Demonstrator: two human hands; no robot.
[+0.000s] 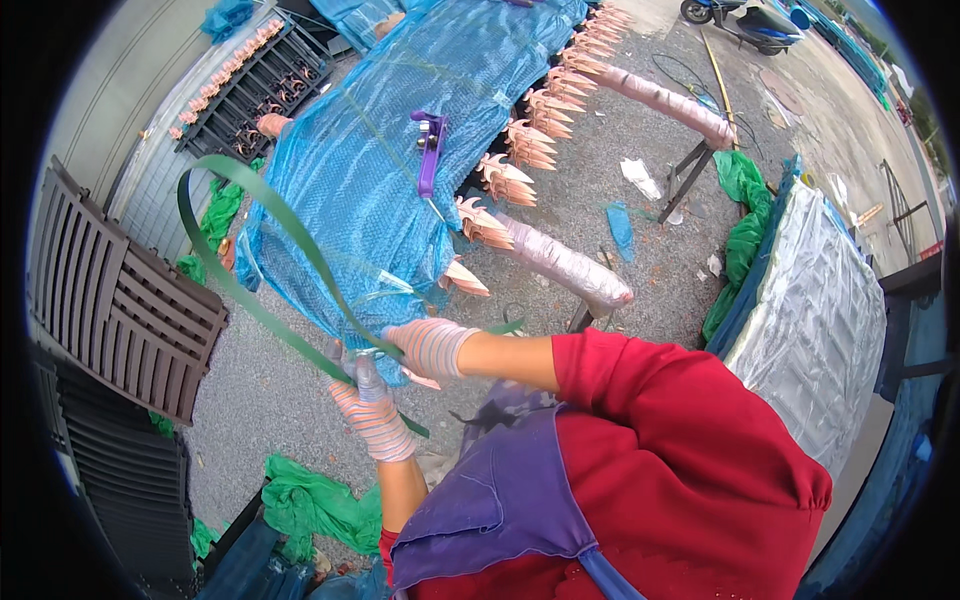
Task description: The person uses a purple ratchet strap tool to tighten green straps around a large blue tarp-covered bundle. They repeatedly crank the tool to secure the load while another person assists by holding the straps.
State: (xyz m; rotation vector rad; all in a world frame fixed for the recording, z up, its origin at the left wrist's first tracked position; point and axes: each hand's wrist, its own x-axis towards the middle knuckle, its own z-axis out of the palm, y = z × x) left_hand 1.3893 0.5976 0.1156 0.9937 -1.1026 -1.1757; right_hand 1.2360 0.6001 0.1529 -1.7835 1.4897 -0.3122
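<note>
A flat green strapping band (300, 235) rises in a tall loop over the near end of a long bundle in blue bubble wrap (350, 190). Its lower parts run into my hands, with a tail hanging below them. My left hand (374, 412), in a striped glove with grey fingertips, is closed around the band. Just above and to its right, my right hand (432, 345), in a matching glove, pinches the band against the bundle's end. On top of the wrap lies a purple hand tool (430, 155), apart from both hands. Pinkish spear-shaped tips (510, 182) stick out along the bundle's right side.
Wrapped support beams (570, 265) extend right from under the bundle on dark legs. Brown slatted panels (120, 290) stand at left. A plastic-covered stack (815, 320) is at right. Green netting (310, 505) lies on the gravel near me; a scooter (750, 28) is parked far right.
</note>
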